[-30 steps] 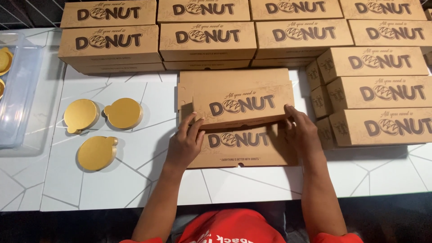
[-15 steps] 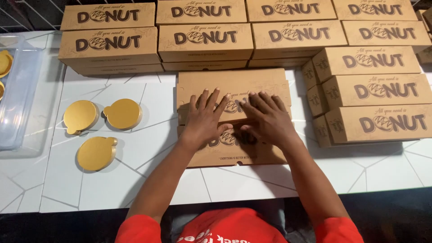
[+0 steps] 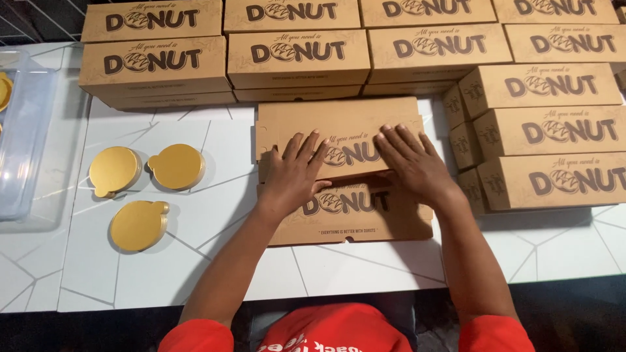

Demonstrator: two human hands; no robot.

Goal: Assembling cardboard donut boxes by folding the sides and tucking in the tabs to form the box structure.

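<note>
Two bare hands are laid flat, fingers spread and palms down, on a brown cardboard box (image 3: pixel 342 169) at the centre of a white surface (image 3: pixel 195 274). The left hand (image 3: pixel 293 173) is pressed on the box's near-left part, its fingertips reaching onto the upper panel; the right hand (image 3: pixel 412 163) is pressed just beside it at three o'clock, fingers fanned toward eleven o'clock. Nothing is pinched or gripped by either hand: both are simply bearing down across the fold line where the upper panel meets the front panel.

The box is seen only partly formed, its upper panel lying nearly flat and the printed front panel tilted toward the person. It is judged that the crease is best set by even pressure from both palms along its whole length, with the panel edges kept square to each other so that the side tabs line up; a heavier push on one side alone could skew the lid or buckle the thin card.

At twelve o'clock from the hands, a row of finished boxes (image 3: pixel 297 58) is stacked against the far edge, close behind the box in hand. At three o'clock, a second stack of finished boxes (image 3: pixel 548 137) is piled just beside it. At nine o'clock, well apart, three round gold cake boards (image 3: pixel 176 166) are lying on the surface, and at the far left a clear plastic tray (image 3: pixel 26 156) is partly in view.
</note>
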